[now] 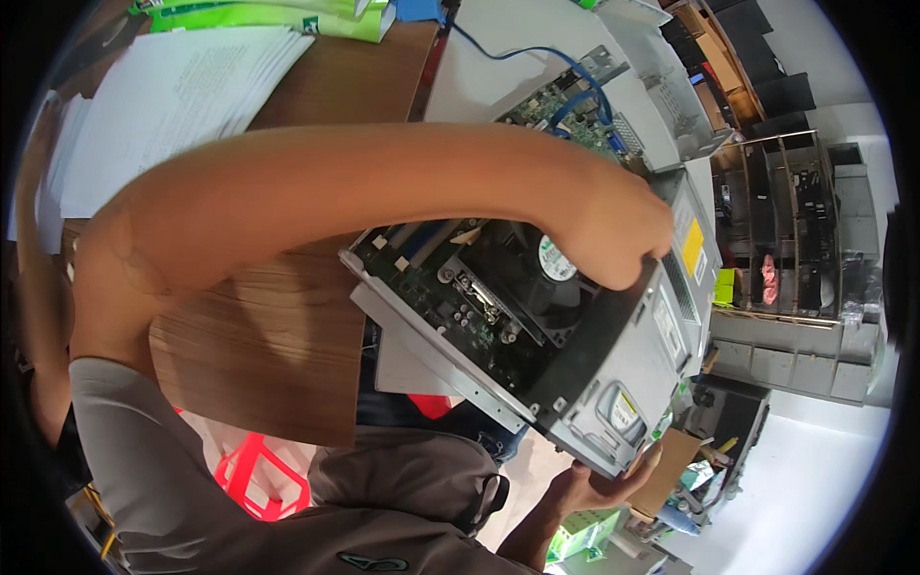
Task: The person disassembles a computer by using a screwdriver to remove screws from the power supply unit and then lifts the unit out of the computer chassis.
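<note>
An open desktop computer case (pixel 661 331), with a silver and black shell, is tilted over the right edge of the wooden table. Inside show a green circuit board (pixel 422 297) and a round black cooling fan (pixel 561 259) with a white label. My left arm reaches across the case, and my left hand (pixel 618 230) is curled closed at its upper edge, fingertips hidden. Low at the near corner, my right hand (pixel 606 487) grips the case from beneath, thumb and fingers on either side. A disc-shaped label (pixel 621 410) marks the drive on the near face.
Behind lies another opened case with a circuit board (pixel 546 101) and a blue cable (pixel 517 50). Stacked papers (pixel 182 96) cover the far left of the wooden table (pixel 259 335), near green packets (pixel 268 17). Metal shelves (pixel 786 230) stand right; a red plastic frame (pixel 264 479) is below.
</note>
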A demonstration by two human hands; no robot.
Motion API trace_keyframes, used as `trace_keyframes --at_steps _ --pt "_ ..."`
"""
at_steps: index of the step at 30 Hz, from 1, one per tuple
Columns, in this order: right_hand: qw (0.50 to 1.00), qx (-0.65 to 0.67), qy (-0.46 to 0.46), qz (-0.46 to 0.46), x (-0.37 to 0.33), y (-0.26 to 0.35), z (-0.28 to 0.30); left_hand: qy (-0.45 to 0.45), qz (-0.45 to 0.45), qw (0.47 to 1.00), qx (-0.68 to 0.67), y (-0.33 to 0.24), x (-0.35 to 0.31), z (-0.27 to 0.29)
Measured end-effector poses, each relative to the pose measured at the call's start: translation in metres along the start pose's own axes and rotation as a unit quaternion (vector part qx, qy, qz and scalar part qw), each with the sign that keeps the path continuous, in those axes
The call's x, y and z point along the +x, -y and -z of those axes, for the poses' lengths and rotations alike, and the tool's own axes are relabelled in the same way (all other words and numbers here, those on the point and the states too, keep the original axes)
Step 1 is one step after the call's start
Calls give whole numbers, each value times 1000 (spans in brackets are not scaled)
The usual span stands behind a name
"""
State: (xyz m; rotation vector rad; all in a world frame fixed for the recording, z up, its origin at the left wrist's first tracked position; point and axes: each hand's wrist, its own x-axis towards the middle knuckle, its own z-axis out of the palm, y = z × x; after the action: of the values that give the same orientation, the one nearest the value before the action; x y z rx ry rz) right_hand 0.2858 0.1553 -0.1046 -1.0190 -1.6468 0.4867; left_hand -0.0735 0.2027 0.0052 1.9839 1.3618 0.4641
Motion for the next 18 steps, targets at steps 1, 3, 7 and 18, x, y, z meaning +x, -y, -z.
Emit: trace_keyframes --at_steps 1,3,7,18 --pt "999 -19 -16 42 -1 -4 -2 -31 -14 999 -9 0 -6 -1" --pt "997 -51 -20 53 -2 -5 -4 -84 -6 996 -19 -2 -16 0" --pt "983 -154 -58 79 -7 -10 0 44 61 996 -54 -6 -17 16" --pt "989 -125 -24 70 -7 -11 -3 80 10 994 -80 5 40 11"
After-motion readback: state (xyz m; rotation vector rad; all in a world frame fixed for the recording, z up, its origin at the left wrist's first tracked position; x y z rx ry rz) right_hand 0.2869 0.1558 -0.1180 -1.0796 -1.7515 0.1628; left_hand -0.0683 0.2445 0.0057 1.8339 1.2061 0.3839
